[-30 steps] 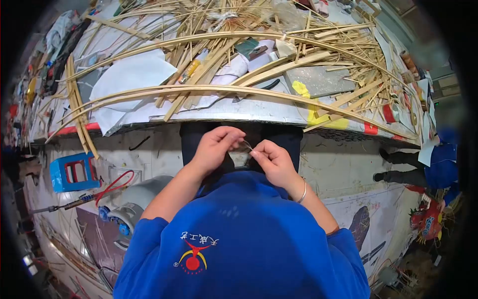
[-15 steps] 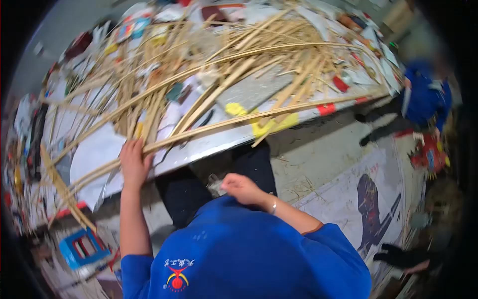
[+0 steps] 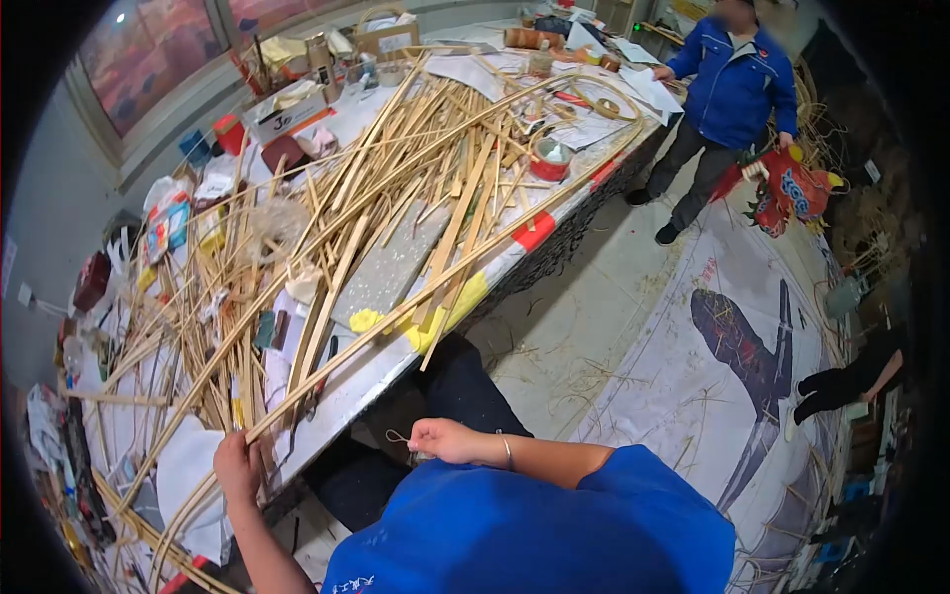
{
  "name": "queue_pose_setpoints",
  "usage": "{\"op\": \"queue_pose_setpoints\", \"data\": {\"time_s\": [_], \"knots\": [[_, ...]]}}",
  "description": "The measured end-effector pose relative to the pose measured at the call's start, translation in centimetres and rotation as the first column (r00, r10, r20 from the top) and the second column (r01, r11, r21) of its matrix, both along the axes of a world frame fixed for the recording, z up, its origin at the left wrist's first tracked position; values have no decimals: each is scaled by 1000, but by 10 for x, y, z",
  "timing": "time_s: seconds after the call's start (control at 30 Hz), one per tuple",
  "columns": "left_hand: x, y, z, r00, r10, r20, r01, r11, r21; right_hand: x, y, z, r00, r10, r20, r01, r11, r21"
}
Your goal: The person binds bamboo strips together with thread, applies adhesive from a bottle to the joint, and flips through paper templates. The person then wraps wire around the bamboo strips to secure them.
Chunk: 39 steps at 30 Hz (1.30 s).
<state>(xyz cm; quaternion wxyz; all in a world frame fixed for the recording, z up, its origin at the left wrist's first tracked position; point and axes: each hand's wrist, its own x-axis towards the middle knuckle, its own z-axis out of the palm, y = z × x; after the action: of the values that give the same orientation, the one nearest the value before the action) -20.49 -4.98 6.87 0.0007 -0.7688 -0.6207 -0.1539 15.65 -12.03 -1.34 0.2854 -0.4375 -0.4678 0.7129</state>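
Note:
My left hand (image 3: 237, 469) is at the front edge of the table, its fingers closed around a long bamboo strip (image 3: 341, 359). The strip runs along the edge toward the far right and its near end curves down to the left. Over my lap, my right hand (image 3: 450, 442) is pinched on a small loop of thin cord (image 3: 396, 436), whose loop sticks out to the left of my fingertips. I cannot make out the cord's exact material. White paper (image 3: 193, 480) lies beside my left hand.
Many loose bamboo strips (image 3: 361, 213) cover the table, around a grey slab (image 3: 394, 269) and a red tape roll (image 3: 550, 158). Yellow patches mark the front edge. A person in a blue jacket (image 3: 737, 84) stands at the far right, near a printed sheet (image 3: 643, 366) on the floor.
My view has tilted up and turned right, bringing the co-worker and windows into sight. My left hand stays on the strip. The cord loop in my right hand now shows more clearly.

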Motion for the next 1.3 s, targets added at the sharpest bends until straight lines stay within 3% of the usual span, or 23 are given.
{"op": "queue_pose_setpoints", "data": {"time_s": [0.27, 0.37, 0.47, 0.5, 0.77, 0.9, 1.0, 1.3], "knots": [[13, -10, 29, 998, -55, 22, 54, 997, 47, -9, 3, -7, 998, 4, -60, -6, 1000, -29], [21, -20, 30, 999, -2, 37, 2, 1000, -15, -9, 2, -7, 998, 30, -57, -31, 999, -21], [23, -28, 19, 999, 30, 46, -26, 996, -87, -8, 0, -3, 999, 53, -12, -53, 999, -12], [21, -30, 10, 993, 15, 119, -7, 997, -71, -7, -1, -1, 998, 58, -10, -58, 998, -16], [40, -60, -7, 976, 42, 213, -27, 997, -74, -8, 0, -1, 995, 96, -4, -96, 994, -58], [38, -63, -34, 974, 1, 228, -10, 999, 36, -13, -1, 3, 994, 107, -12, -107, 991, -75], [42, -64, -39, 958, 91, 270, -69, 993, -92, -17, 0, -1, 994, 101, -41, -104, 991, -83], [51, -68, -35, 962, 32, 271, -49, 997, 53, -22, 2, -1, 994, 113, 2, -112, 985, -133]]}}
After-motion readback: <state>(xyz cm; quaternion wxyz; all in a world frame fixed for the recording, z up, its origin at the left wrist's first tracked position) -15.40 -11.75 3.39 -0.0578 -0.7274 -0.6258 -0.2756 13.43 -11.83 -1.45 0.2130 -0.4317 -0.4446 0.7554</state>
